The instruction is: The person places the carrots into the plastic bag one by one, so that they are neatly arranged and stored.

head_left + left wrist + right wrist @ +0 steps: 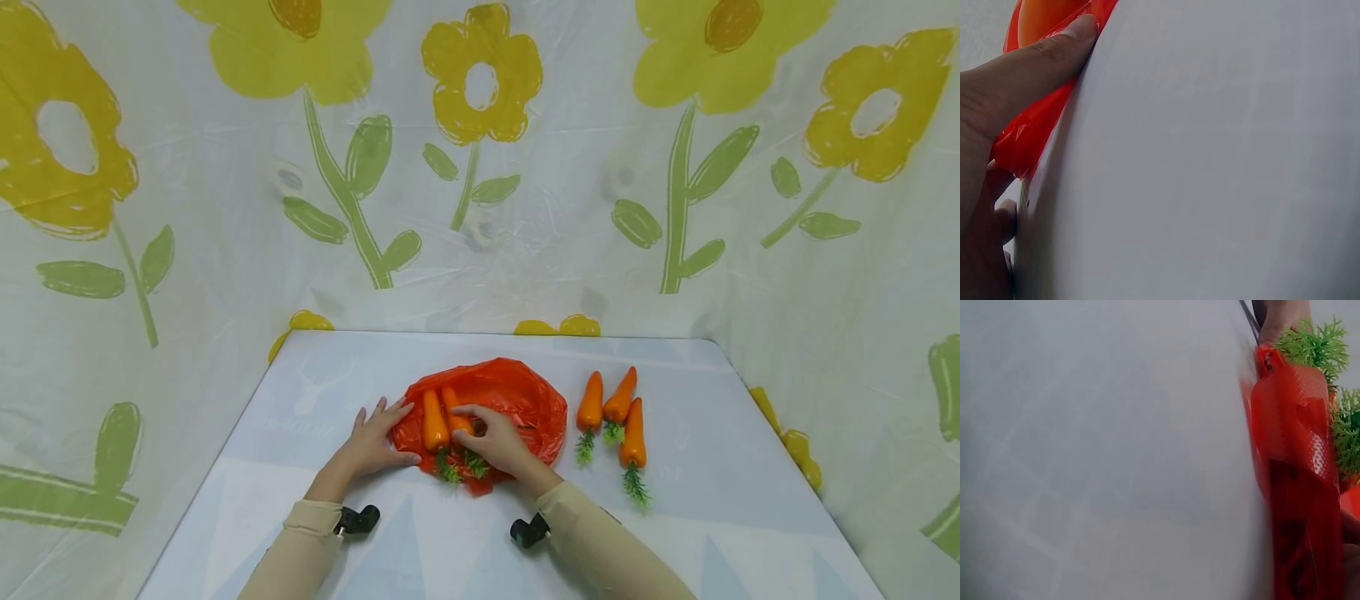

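Observation:
A red plastic bag (525,392) lies spread on the table, with two orange toy carrots side by side on its left part. My left hand (367,442) rests at the bag's left edge, fingers spread; in the left wrist view its thumb (1047,59) lies along the red plastic. Over the bag, my right hand (501,442) pinches the second carrot (450,398) between thumb and fingers. The first carrot (432,421) lies just left of it. Green leafy tops (1316,347) point toward me and show beside the red plastic in the right wrist view.
Three more carrots (590,402) lie right of the bag on the pale table (705,433), leafy ends toward me. A white curtain (555,233) printed with yellow flowers surrounds the table at the back and sides. Small black devices (360,520) sit at both wrists.

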Tool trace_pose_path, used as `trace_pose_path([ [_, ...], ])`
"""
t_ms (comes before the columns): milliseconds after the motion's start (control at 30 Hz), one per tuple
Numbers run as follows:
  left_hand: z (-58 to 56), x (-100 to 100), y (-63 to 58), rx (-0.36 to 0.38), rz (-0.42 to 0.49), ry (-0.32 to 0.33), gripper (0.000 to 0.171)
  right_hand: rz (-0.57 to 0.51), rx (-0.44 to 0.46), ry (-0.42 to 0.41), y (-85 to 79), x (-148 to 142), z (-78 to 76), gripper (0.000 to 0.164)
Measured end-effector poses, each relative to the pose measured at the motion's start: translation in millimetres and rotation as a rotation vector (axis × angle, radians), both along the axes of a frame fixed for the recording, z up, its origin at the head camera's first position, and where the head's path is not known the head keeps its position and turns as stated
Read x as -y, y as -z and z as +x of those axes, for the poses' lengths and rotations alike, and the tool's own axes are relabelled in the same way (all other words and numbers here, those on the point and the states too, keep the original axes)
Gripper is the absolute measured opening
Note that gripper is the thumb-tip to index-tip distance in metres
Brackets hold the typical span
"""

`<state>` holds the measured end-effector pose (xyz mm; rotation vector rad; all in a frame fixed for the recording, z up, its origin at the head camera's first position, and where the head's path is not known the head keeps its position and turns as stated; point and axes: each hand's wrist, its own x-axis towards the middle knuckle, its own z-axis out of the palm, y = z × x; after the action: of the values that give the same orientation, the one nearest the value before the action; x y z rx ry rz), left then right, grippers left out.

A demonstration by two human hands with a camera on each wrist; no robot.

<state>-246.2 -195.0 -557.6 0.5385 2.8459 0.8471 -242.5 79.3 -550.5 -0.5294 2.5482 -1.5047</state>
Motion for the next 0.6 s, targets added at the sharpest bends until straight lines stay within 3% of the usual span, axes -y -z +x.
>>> trace_pose_path([
  [600, 1.1, 1.2, -0.5, -0.008, 0.004, 0.011, 0.098, 0.059, 0.015, -0.007, -2.1, 5.9, 0.5, 0.042],
])
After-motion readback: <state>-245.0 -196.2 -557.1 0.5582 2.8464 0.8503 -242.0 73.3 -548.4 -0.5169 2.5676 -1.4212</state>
